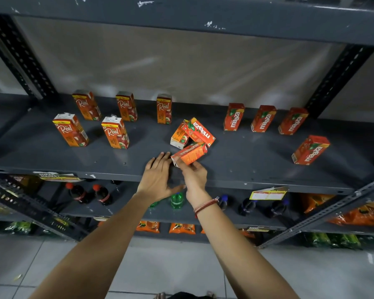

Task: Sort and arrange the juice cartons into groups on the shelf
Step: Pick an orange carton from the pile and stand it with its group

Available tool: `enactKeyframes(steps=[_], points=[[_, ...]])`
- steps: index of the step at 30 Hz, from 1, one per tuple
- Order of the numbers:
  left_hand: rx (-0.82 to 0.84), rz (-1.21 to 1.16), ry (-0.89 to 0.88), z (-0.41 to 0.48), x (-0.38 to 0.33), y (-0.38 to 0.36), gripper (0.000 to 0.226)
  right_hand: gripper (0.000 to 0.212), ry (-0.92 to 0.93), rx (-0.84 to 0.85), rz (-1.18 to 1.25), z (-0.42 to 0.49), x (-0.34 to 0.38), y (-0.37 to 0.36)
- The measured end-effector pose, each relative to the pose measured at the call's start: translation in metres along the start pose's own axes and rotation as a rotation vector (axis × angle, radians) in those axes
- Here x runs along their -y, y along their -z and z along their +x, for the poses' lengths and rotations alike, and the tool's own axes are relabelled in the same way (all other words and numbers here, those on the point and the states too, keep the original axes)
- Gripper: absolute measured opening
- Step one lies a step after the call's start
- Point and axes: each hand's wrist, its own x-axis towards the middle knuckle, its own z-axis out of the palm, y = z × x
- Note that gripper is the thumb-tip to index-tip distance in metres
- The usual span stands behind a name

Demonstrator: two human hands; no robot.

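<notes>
On the grey shelf (121,169), several Real cartons (115,132) stand upright at the left. Several Maaza cartons (233,117) stand at the right, one of them (310,150) nearer the front. In the middle lies a small heap: a Real carton (178,138) on its side with a Maaza carton (200,131) leaning over it. My right hand (194,175) grips a third heap carton, a Maaza carton (189,153), by its near end. My left hand (158,178) rests flat on the shelf just left of it, fingers apart and holding nothing.
An upper shelf (181,16) overhangs closely. Slotted uprights (20,57) stand at both back corners. Below, dark cola bottles (80,194), a green bottle (177,200) and orange snack packets (181,228) fill the lower shelves. A price tag (268,193) hangs on the shelf's front edge.
</notes>
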Motion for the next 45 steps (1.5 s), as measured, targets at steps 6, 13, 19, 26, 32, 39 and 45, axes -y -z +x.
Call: enactKeyframes(steps=[6,13,19,26,32,39,45], points=[[0.001,0.048,-0.025,-0.001,0.001,-0.003,0.094,0.039,-0.057,-0.143,-0.155,0.013,0.007,-0.010],[-0.007,0.090,-0.007,0.000,0.000,-0.007,0.092,0.023,-0.084,0.257,0.139,0.006,0.013,0.025],[-0.013,0.081,-0.003,-0.001,-0.002,-0.007,0.091,0.034,0.101,0.431,-0.006,0.002,0.010,0.049],[0.019,0.076,-0.022,-0.001,0.000,-0.006,0.087,0.044,0.137,0.515,-0.123,-0.003,0.007,0.056],[0.020,0.077,-0.030,0.000,0.000,-0.004,0.086,0.049,0.124,0.521,-0.150,-0.004,0.009,0.057],[0.002,0.090,-0.034,0.002,0.003,-0.003,0.093,0.043,0.147,0.404,-0.127,0.010,0.017,0.080],[0.006,0.061,-0.077,0.015,-0.011,-0.007,0.103,0.042,0.214,0.219,-0.138,0.043,0.043,0.129]])
